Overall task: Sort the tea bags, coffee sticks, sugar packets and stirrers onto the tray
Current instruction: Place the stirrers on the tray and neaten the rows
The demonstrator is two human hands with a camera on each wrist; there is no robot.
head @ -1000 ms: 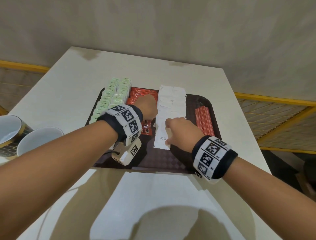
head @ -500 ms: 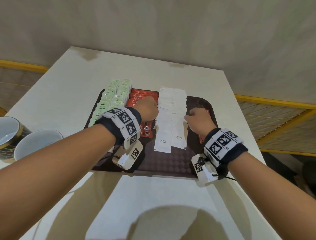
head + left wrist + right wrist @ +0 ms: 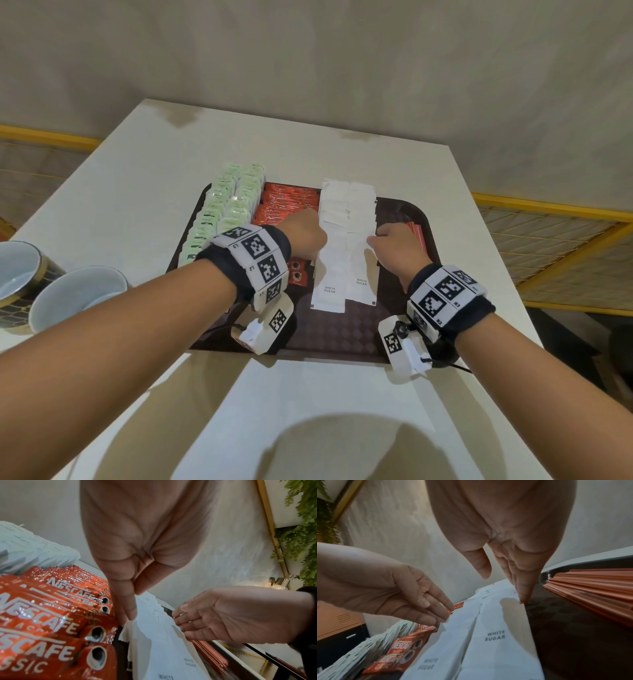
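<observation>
Glossy foil coffee sticks, matt paper sugar packets, textured dark tray

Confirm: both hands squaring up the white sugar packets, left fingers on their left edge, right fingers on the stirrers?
Not quite. The right hand has its fingers on the right edge of the sugar packets, not on the stirrers, which lie apart on the tray; the right wrist view shows it. The left hand is at their left edge, as you said.

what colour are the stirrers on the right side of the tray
The stirrers are orange-red, shown best in the right wrist view.
</observation>
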